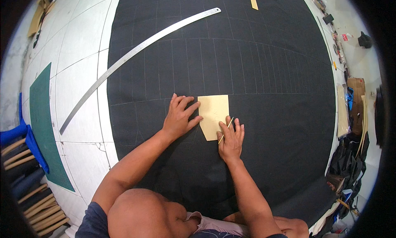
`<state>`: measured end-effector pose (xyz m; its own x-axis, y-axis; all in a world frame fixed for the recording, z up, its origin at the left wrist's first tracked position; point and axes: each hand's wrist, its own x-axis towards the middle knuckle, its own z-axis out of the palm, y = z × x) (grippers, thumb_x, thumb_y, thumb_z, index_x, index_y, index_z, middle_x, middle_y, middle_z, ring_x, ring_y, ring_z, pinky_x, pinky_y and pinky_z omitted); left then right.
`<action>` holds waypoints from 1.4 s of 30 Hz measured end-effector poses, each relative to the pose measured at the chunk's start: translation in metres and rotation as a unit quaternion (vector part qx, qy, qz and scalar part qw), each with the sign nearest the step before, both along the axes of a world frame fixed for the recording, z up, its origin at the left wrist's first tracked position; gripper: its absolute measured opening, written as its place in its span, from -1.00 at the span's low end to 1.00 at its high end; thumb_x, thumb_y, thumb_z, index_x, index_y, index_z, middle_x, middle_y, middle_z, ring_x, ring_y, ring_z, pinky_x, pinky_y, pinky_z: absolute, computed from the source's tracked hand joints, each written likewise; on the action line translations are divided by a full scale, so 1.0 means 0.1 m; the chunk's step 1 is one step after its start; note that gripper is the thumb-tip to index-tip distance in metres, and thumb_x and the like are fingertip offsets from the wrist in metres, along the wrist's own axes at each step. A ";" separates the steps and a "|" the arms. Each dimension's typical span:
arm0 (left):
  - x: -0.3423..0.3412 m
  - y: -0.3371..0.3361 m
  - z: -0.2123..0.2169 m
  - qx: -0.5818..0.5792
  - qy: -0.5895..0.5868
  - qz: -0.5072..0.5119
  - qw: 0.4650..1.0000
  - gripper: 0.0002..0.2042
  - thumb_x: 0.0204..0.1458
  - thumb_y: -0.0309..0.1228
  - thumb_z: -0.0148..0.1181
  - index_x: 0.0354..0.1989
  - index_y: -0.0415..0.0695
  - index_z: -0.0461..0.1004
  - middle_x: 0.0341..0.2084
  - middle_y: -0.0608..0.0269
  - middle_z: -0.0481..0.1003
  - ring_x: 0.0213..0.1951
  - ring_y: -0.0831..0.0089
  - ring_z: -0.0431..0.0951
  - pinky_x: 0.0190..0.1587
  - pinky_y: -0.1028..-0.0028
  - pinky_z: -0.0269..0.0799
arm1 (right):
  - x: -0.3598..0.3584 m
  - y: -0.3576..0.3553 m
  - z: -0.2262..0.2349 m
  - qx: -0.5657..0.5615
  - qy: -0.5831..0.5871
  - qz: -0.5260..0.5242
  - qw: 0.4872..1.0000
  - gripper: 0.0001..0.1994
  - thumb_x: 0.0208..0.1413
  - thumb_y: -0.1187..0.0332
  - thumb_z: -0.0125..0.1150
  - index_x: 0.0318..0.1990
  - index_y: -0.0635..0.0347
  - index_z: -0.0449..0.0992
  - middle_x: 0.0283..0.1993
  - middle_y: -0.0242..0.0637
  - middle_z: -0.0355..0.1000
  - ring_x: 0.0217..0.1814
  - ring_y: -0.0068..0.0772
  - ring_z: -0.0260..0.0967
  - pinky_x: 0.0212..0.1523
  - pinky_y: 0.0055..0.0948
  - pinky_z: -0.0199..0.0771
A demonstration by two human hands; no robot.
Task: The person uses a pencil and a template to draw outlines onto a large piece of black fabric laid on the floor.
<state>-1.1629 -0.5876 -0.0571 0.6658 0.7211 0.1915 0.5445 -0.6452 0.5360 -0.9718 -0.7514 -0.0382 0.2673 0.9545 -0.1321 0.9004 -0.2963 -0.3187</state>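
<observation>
Black cloth [280,126] lies spread out flat, marked with thin pale lines that form long narrow columns. On it, in front of me, rests a tan card pattern piece [212,110] with straight sides and a slanted lower left edge. My left hand [180,116] lies flat with its fingers apart, index finger and thumb touching the card's left edge. At the card's lower right, my right hand [232,143] grips a thin yellow pencil-like stick [226,128] that slants between its fingers. Some fingertips of that hand rest on the card's edge.
A long metal ruler [140,48] lies across the cloth and the white tiled surface [78,106] at the left. Beyond it is a green cutting mat [47,131], with fabric rolls [45,207] nearby. Tan strips [253,0] lie far off. Bags and cardboard [355,89] line the right.
</observation>
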 end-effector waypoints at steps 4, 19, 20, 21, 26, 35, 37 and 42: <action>0.00 0.00 0.00 -0.007 -0.008 -0.003 1.000 -0.49 0.10 -0.09 0.43 0.19 -0.03 0.56 0.19 0.09 0.42 0.32 0.03 0.30 0.51 -0.20 0.00 | 0.02 -0.02 -0.03 -0.004 -0.007 0.006 1.000 -0.58 0.42 0.15 0.06 0.36 -0.06 0.43 0.59 -0.18 0.14 0.68 0.08 -0.14 0.64 0.13 -0.31; 0.01 0.01 -0.01 0.004 -0.019 0.001 1.000 -0.50 0.06 -0.10 0.45 0.15 -0.04 0.60 0.17 0.09 0.46 0.27 0.02 0.35 0.47 -0.21 0.07 | 0.02 -0.02 -0.02 0.031 0.013 -0.001 0.999 -0.60 0.38 0.19 0.14 0.30 0.04 0.47 0.54 -0.15 0.23 0.67 0.12 -0.08 0.62 0.17 -0.24; 0.00 0.01 0.00 0.006 -0.017 0.001 1.000 -0.50 0.06 -0.10 0.45 0.15 -0.03 0.60 0.17 0.09 0.46 0.27 0.02 0.35 0.47 -0.21 0.07 | 0.02 -0.02 -0.02 0.036 0.011 0.002 0.999 -0.60 0.38 0.19 0.14 0.30 0.04 0.47 0.54 -0.15 0.23 0.67 0.12 -0.08 0.62 0.17 -0.24; 0.00 0.02 0.01 0.008 -0.016 0.001 1.000 -0.50 0.06 -0.10 0.45 0.15 -0.03 0.60 0.17 0.09 0.46 0.27 0.02 0.35 0.47 -0.21 0.07 | 0.02 -0.01 -0.03 0.041 0.009 0.004 0.999 -0.60 0.39 0.18 0.13 0.31 0.04 0.47 0.55 -0.15 0.23 0.67 0.12 -0.08 0.62 0.17 -0.24; 0.00 0.02 0.00 0.000 -0.017 0.001 1.000 -0.52 0.09 -0.13 0.43 0.16 -0.03 0.60 0.17 0.10 0.46 0.28 0.03 0.35 0.47 -0.20 0.06 | 0.01 -0.01 -0.05 0.037 -0.009 0.003 0.999 -0.58 0.37 0.17 0.14 0.32 0.00 0.47 0.53 -0.15 0.24 0.64 0.13 -0.04 0.61 0.19 -0.23; -0.01 0.03 0.00 0.000 -0.003 0.001 1.000 -0.53 0.12 -0.11 0.40 0.17 -0.03 0.60 0.18 0.11 0.44 0.29 0.07 0.33 0.49 -0.17 0.04 | 0.01 0.00 -0.03 0.040 -0.008 0.011 0.999 -0.60 0.33 0.19 0.20 0.29 -0.01 0.51 0.52 -0.16 0.25 0.63 0.16 -0.03 0.60 0.21 -0.19; -0.01 0.03 0.00 0.000 0.002 0.003 1.000 -0.53 0.10 -0.14 0.43 0.18 0.00 0.59 0.18 0.12 0.46 0.29 0.06 0.34 0.49 -0.16 0.04 | 0.01 -0.01 -0.04 0.040 -0.014 0.014 0.999 -0.60 0.33 0.19 0.21 0.27 -0.02 0.53 0.51 -0.17 0.26 0.63 0.16 -0.02 0.60 0.21 -0.18; -0.01 0.03 0.00 -0.014 -0.012 0.003 1.000 -0.53 0.09 -0.15 0.43 0.17 -0.01 0.60 0.18 0.12 0.45 0.29 0.05 0.34 0.48 -0.17 0.04 | 0.02 -0.02 -0.05 0.062 -0.011 0.017 0.998 -0.60 0.32 0.17 0.22 0.26 -0.03 0.54 0.50 -0.19 0.29 0.61 0.17 0.01 0.58 0.24 -0.15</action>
<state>-1.1639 -0.5841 -0.0570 0.6569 0.7305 0.1868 0.5358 -0.6266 0.5659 -0.9698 -0.7531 -0.0433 0.2363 0.9717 -0.0065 0.9166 -0.2251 -0.3304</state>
